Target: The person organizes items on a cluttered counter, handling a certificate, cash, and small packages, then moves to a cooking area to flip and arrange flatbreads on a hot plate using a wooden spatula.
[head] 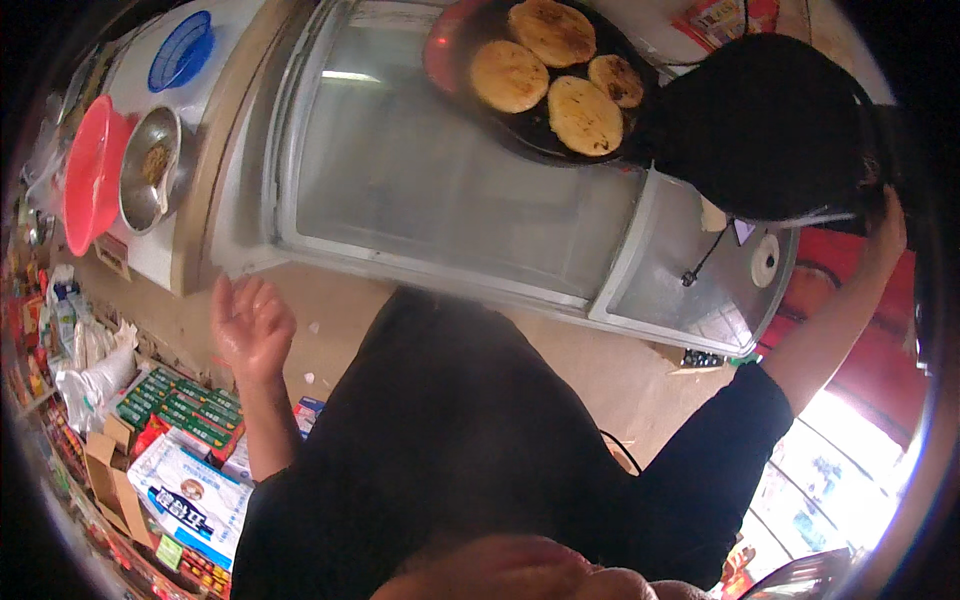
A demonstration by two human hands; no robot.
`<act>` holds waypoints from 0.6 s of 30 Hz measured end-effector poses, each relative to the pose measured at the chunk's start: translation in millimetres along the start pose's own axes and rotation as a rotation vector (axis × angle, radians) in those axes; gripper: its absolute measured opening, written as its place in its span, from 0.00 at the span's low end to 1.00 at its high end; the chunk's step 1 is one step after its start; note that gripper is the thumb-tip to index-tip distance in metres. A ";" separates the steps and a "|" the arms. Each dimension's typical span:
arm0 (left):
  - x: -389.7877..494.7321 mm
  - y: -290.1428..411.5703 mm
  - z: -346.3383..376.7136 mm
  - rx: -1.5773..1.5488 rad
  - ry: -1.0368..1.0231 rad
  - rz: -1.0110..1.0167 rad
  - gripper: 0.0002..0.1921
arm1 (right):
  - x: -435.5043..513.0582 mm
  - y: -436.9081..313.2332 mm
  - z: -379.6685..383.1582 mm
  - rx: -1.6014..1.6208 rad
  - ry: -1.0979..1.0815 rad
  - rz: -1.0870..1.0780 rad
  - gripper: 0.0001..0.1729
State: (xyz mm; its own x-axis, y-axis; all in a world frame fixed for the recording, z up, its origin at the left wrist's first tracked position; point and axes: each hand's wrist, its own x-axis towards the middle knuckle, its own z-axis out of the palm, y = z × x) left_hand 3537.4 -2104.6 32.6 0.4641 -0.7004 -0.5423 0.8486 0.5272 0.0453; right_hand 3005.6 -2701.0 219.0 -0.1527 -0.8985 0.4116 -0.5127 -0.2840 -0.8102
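Note:
My left hand (255, 321) is raised at the left, beside the counter's corner, with fingers loosely bent and nothing seen in it. At the far right my right hand (887, 225) holds the outer edge of the raised black lid (757, 127) of an electric griddle; its fingertips are partly hidden in shadow. The griddle's round black pan (525, 141), with a red rim, rests on a glass-topped chest freezer (450, 180). Several browned flatbreads (585, 116) lie in the pan, some with darker spots.
A pink basin (94, 176), a steel bowl (135, 191) with food remains and a utensil, and a blue plastic basket (182, 51) stand on the left counter. Cartons (191, 499) and packaged goods are below left. A plug and cord (688, 278) lie on the freezer's right end.

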 end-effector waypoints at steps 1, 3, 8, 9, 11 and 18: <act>-2.7 -2.4 1.5 0.010 0.045 0.024 0.17 | 1.2 4.5 -2.4 -0.001 -0.017 0.003 0.18; -2.3 -5.8 4.0 0.027 0.090 0.063 0.16 | 10.3 19.4 -15.0 0.032 -0.069 0.032 0.20; 6.7 -18.7 4.5 -0.082 -0.021 0.000 0.18 | 1.5 49.0 -50.5 0.096 -0.103 0.099 0.23; 5.3 -20.5 4.3 -0.125 -0.031 -0.024 0.18 | -6.7 44.3 -38.9 0.083 -0.088 0.105 0.23; 2.0 -21.6 -0.3 -0.106 -0.034 0.009 0.20 | -41.5 15.7 -10.9 0.101 -0.045 0.112 0.23; 2.5 -27.2 -9.5 -0.104 0.002 0.015 0.21 | -6.3 61.7 -33.5 -0.036 -0.060 -0.141 0.29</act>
State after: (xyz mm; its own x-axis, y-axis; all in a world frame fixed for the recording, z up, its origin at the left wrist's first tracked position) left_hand 3513.0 -2116.1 22.1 0.4760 -0.6911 -0.5438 0.8104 0.5849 -0.0339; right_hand 2946.6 -2701.6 180.4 -0.0264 -0.8693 0.4936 -0.5559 -0.3977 -0.7300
